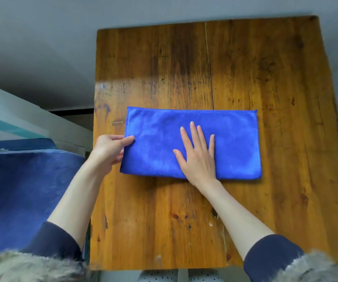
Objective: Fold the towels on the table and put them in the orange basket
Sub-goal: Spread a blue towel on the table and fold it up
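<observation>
A blue towel [235,143], folded into a long rectangle, lies flat across the middle of the wooden table [184,220]. My right hand [198,153] presses flat on the towel's centre, fingers straight and spread. At the towel's left edge my left hand [109,149] pinches the cloth between thumb and fingers. The orange basket is not in view.
Left of the table lies a dark blue fabric surface [21,190], with a white and teal frame [11,121] behind it. Grey floor surrounds the table's far and left sides. The table's left edge runs just under my left hand.
</observation>
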{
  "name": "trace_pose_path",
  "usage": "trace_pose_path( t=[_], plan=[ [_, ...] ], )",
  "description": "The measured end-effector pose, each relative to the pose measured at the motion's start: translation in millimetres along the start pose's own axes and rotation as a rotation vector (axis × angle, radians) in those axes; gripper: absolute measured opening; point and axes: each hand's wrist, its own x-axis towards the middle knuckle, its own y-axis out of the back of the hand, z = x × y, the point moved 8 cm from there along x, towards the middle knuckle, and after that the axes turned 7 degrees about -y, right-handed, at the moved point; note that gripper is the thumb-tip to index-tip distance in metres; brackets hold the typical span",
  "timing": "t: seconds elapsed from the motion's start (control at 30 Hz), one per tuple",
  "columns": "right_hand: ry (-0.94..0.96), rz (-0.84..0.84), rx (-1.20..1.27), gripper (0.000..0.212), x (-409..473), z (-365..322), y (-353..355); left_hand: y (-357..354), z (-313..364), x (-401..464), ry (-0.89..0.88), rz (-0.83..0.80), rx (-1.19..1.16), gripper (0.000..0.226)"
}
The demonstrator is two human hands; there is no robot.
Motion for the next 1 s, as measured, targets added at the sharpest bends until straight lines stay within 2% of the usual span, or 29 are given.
trace_pose_path(
  t=[0.07,0.17,0.3,0.37,0.5,0.6,0.83,1.0],
  plan=[
    [0.019,0.052,0.152,0.06,-15,8,17,-2,17,-15,-0.116,0.083,0.024,0.024],
    [-0.091,0.131,0.373,0.049,-33,37,42,-15,55,-42,-0.364,0.207,0.162,0.022],
    [-0.234,0.247,0.601,0.033,-53,86,71,-73,99,-84,-0.621,0.165,0.272,0.015],
    [-0.295,0.281,0.664,0.027,-60,111,80,-114,110,-98,-0.692,0.103,0.313,0.015],
    [-0.351,0.206,0.735,0.02,-61,146,81,-199,96,-98,-0.652,-0.056,0.39,0.018],
    [-0.379,0.124,0.772,0.02,-62,164,74,-242,76,-91,-0.595,-0.106,0.502,0.02],
    [-0.401,-0.002,0.812,0.025,-61,195,64,-282,67,-89,-0.686,-0.015,0.561,0.024],
    [-0.442,-0.048,0.851,0.018,-58,202,63,-300,56,-88,-0.666,-0.137,0.518,0.024]
  ],
)
